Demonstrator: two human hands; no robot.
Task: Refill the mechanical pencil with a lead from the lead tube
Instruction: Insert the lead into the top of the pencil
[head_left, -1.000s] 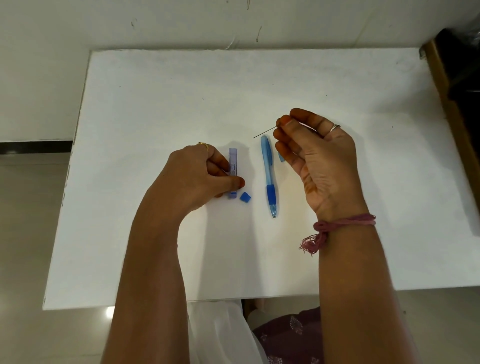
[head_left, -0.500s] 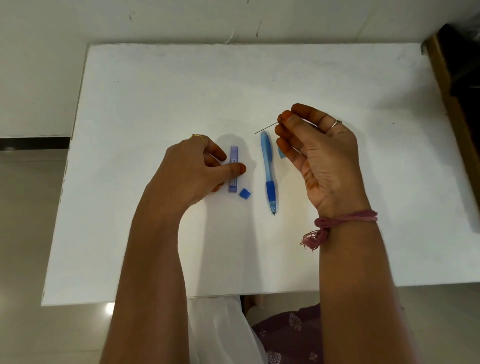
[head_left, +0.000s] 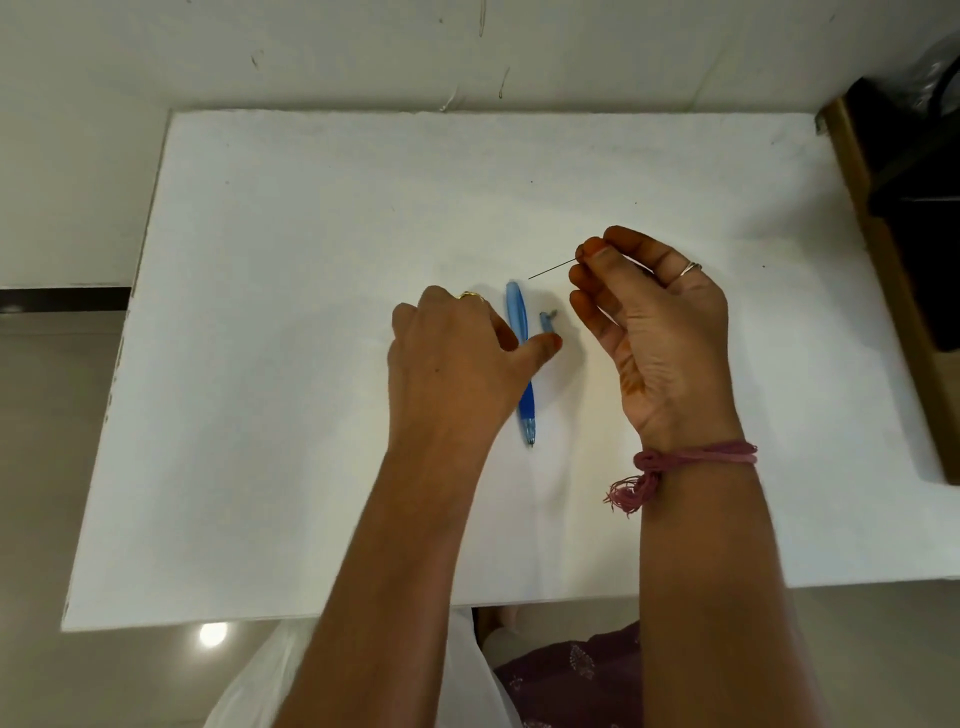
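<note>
A blue mechanical pencil (head_left: 517, 312) lies on the white table (head_left: 311, 234), tip pointing toward me. My left hand (head_left: 447, 364) is over its middle, thumb across to the right side and fingers on the left, not closed on it. A small blue cap piece (head_left: 546, 321) lies just right of the pencil's top end. My right hand (head_left: 654, 332) is raised to the right and pinches a thin dark lead (head_left: 551, 269) between thumb and forefinger, the free end pointing left toward the pencil's top. The lead tube is out of sight, probably hidden under my left hand.
A wooden furniture edge (head_left: 883, 260) with dark objects (head_left: 914, 182) on it borders the table's right side. A white wall runs behind the table. My lap and clothing show below the near table edge.
My left hand let go of the lead tube and moved right over the pencil, covering the tube and its cap. My right hand still pinches the lead in about the same place.
</note>
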